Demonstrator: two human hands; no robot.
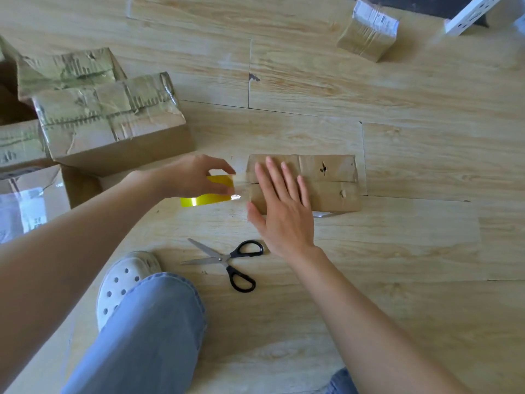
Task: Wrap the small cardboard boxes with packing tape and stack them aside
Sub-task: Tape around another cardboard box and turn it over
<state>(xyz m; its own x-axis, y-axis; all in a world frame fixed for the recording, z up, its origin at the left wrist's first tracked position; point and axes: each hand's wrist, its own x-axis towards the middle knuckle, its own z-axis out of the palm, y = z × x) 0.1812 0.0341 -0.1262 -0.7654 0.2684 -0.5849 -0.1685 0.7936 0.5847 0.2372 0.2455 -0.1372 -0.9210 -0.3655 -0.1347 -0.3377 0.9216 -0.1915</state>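
Head view: right hand (pixel 284 214) lies flat, fingers straight, pressing the small cardboard box (pixel 326 182); left hand (pixel 193 177) grips the yellow tape roll (pixel 210 194) just beside it.

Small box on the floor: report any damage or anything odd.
The small box has a dark torn hole on its far flap and a dent on the near one; flap edges look ragged.

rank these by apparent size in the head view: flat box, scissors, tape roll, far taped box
1. flat box
2. scissors and far taped box, about alike, box farther away
3. tape roll, smallest, partly hidden
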